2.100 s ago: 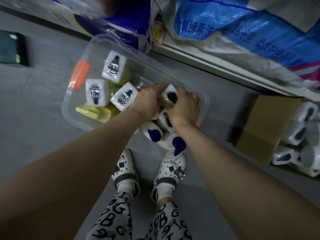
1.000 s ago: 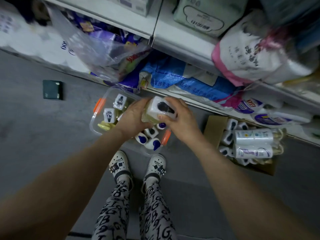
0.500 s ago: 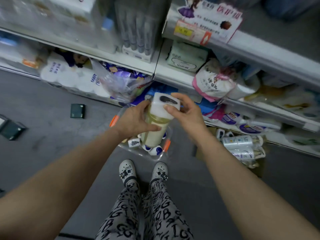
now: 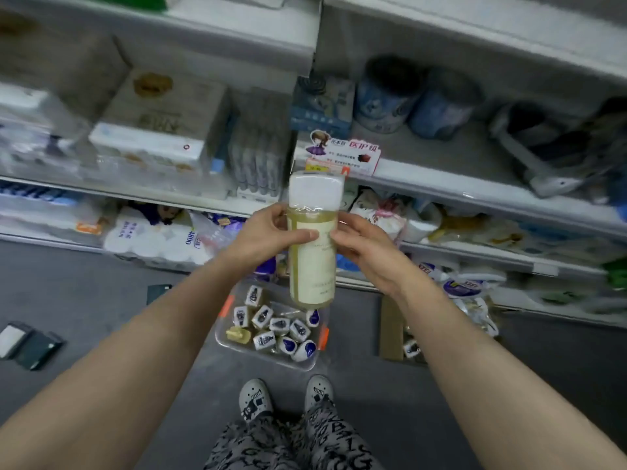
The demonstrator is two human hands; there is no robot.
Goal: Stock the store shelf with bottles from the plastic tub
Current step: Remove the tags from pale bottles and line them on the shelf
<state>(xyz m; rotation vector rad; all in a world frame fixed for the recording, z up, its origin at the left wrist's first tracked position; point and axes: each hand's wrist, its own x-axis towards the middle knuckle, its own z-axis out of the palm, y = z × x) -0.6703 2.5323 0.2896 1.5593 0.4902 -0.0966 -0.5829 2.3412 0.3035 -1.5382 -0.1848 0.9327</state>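
1. The bottle (image 4: 312,252) is tall and clear and filled with pale yellow liquid. It has a broad white cap on top under shiny clear film. A cream label covers most of its front, and the print is too small to read.
2. It stands upright in the air in front of the store shelf (image 4: 475,189). Its cap is level with the shelf edge, just below a pink-and-white price tag (image 4: 342,156).
3. The left hand (image 4: 268,237) grasps the bottle from 9 o'clock, with the thumb laid across the front of the label and the fingers curled behind.
4. The right hand (image 4: 366,252) grasps it from 3 o'clock, with the thumb tip on the label's right edge. Both hands sit on the upper half, so the lower half hangs free.
5. The plastic tub (image 4: 230,346) lies on the grey floor at 6 o'clock from the bottle, well below it. Two orange clips show on its sides.
6. One bottle is in the hands.
7. In the tub, about nine white caps point upward. Six carry a black mark and three a blue one. One yellowish item lies at the tub's 9 o'clock side.
8. A cardboard box (image 4: 390,323) sits at 3 o'clock from the tub, and two patterned shoes (image 4: 254,398) stand at its 6 o'clock.
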